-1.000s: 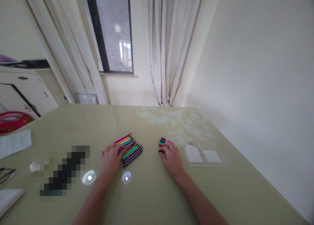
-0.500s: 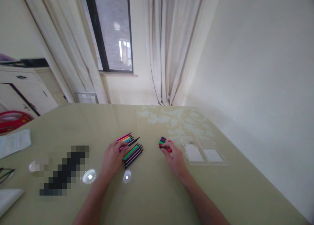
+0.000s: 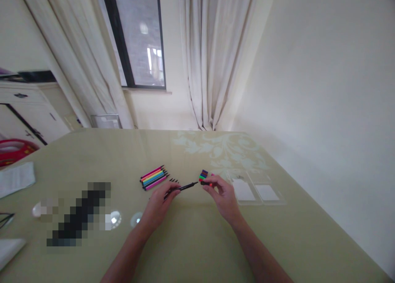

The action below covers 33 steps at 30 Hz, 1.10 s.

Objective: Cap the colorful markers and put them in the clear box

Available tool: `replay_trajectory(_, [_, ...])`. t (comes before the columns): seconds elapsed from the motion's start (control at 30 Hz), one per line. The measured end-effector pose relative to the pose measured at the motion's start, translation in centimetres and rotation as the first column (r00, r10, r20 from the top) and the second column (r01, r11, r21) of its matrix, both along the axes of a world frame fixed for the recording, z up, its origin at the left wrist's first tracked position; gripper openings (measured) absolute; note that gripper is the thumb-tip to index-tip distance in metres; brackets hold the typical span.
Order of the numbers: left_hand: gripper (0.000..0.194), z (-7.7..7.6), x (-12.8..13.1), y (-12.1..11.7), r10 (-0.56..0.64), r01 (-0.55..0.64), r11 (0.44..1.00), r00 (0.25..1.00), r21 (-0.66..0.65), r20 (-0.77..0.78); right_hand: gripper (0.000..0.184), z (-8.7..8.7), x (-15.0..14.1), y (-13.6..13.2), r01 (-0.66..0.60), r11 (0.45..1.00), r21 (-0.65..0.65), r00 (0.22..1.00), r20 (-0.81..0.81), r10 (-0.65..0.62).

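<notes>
My left hand (image 3: 161, 200) is closed around a black marker pen (image 3: 187, 186), its bare tip pointing right. Facing that tip, a small black pen cap (image 3: 205, 183) is pinched in my right hand (image 3: 222, 196); tip and cap are a short gap apart. A cluster of coloured caps (image 3: 203, 175) lies just behind my right fingers, partly covered by them. To the left, uncapped coloured markers (image 3: 153, 177) lie side by side in a row. More dark marker tips (image 3: 174, 180) poke out behind my left hand, their barrels hidden by it.
A clear plastic case (image 3: 258, 191) with white inserts lies open on the right of the glossy green table (image 3: 197, 242). On the left are a blurred dark object (image 3: 78, 215), a white packet (image 3: 17, 179) and a red item (image 3: 17, 151). A wall rises along the right edge.
My left hand has picked the black marker up from the row and carried it right, towards my right hand. The black cap in my right hand has turned slightly and stays near the other caps.
</notes>
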<state>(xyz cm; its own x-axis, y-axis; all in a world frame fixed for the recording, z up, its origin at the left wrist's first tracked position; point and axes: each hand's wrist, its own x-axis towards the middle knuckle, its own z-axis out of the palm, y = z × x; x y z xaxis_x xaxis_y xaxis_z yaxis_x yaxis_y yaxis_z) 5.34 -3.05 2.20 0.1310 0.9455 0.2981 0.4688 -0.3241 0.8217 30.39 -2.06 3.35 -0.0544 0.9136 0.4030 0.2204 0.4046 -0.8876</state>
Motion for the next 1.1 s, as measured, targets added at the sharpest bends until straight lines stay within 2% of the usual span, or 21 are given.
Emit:
replay_trajectory(0.3, [0.021, -1.0, 0.0, 0.1, -0.024, 0.026, 0.999, 0.999, 0.04, -0.035, 0.013, -0.3, 0.0, 0.3, -0.024, 0.997, 0.078, 0.999, 0.03, 0.022])
replay_trajectory(0.57, [0.021, -0.6, 0.4, 0.0, -0.02, 0.022, 0.997, 0.999, 0.068, -0.03, 0.01, 0.0, 0.0, 0.1, -0.093, 0.992, 0.087, 0.992, 0.089, 0.086])
replay_trajectory(0.73, [0.022, -0.5, 0.7, -0.2, -0.038, 0.038, 0.999, 0.999, 0.002, 0.03, 0.009, 0.0, 0.3, 0.2, -0.115, 0.99, 0.085, 0.99, 0.092, 0.107])
replay_trajectory(0.9, [0.024, -0.5, 0.8, -0.3, -0.005, 0.011, 0.996, 0.997, -0.094, 0.072, 0.007, -0.4, 0.3, 0.4, -0.152, 0.986, 0.073, 0.987, 0.062, 0.148])
replay_trajectory(1.0, [0.025, -0.3, 1.0, -0.4, 0.003, 0.003, 0.993, 0.999, -0.121, 0.053, 0.009, -0.7, 0.3, 0.5, -0.161, 0.985, 0.054, 0.985, 0.064, 0.158])
replay_trajectory(1.1, [0.027, 0.1, 1.1, -0.4, -0.024, 0.025, 0.99, 1.0, -0.136, 0.004, 0.014, -0.6, 0.4, 0.4, -0.17, 0.985, -0.019, 0.976, 0.137, 0.171])
